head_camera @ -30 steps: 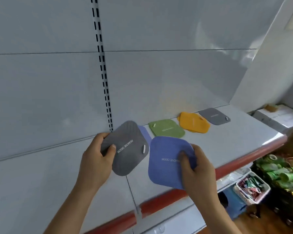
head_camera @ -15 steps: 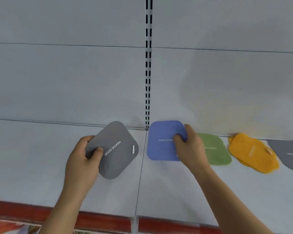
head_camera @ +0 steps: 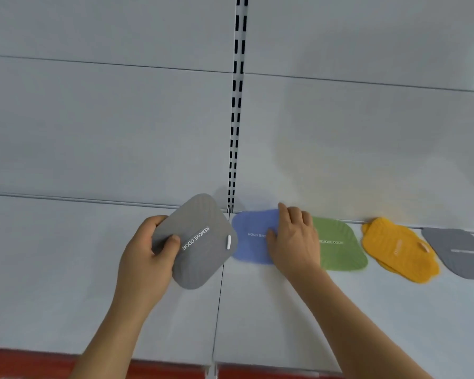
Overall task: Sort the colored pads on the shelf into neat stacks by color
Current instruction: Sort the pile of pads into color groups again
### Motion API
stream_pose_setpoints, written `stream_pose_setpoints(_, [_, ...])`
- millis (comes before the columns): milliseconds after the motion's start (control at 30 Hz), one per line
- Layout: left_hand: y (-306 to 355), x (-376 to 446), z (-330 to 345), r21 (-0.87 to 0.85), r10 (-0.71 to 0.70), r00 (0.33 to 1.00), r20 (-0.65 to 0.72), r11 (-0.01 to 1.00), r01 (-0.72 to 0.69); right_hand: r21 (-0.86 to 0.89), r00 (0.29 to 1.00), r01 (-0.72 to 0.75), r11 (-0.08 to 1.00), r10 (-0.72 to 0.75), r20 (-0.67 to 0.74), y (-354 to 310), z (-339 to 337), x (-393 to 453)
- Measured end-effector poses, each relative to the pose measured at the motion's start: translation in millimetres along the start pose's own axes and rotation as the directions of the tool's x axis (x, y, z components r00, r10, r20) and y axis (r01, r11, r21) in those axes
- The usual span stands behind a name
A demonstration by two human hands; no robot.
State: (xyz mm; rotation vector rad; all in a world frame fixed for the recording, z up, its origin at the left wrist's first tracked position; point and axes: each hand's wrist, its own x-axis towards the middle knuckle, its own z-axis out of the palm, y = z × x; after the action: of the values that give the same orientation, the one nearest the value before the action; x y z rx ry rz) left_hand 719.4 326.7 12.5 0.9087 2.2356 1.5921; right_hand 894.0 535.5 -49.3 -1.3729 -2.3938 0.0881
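Grey ribbed rubber fills the left hand (head_camera: pixel 145 258): it grips a grey pad (head_camera: pixel 196 242) by its lower-left corner, thumb on the printed face, and holds it tilted above the shelf (head_camera: pixel 66 269) just left of centre frame. A second ago both hands held pads up in the air; since then the blue pad (head_camera: pixel 251 236) has come down onto the shelf at the back wall, and the right hand (head_camera: pixel 294 242) now lies flat on its right half, fingers spread and pressing rather than clenched round anything. To me that reads as the blue one being seated on its own pile, though I cannot tell whether another blue pad lies beneath it.

Running to the right of the frame along the same back edge are a green pad (head_camera: pixel 340 244), touching or just overlapping the blue one under the hand, then an orange pad (head_camera: pixel 400 250) that looks like two sheets slightly askew, and a second grey pad (head_camera: pixel 460 253) cut off by the right edge. The held grey one probably belongs over there, well apart from where it hangs now.

All are thin, floppy, rounded squares with fine ridges, white lettering and a small pale tab. The shelf is smooth pale metal with a red front lip.
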Motion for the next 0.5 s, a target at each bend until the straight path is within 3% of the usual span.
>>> stream_pose_setpoints(300, [16.5, 3.3, 44.8, -0.070, 0.043, 0.993, 0.111, 0.997, -0.035, 0.009, 0.990, 0.090, 0.996, -0.089, -0.112, 33.5, -50.1, -59.6])
stream_pose_setpoints(500, [40.0, -25.8, 93.5, -0.116, 0.091, 0.969, 0.228, 0.991, -0.065, -0.044, 0.999, 0.038, 0.998, -0.039, -0.014, 90.4, -77.4, -124.5])
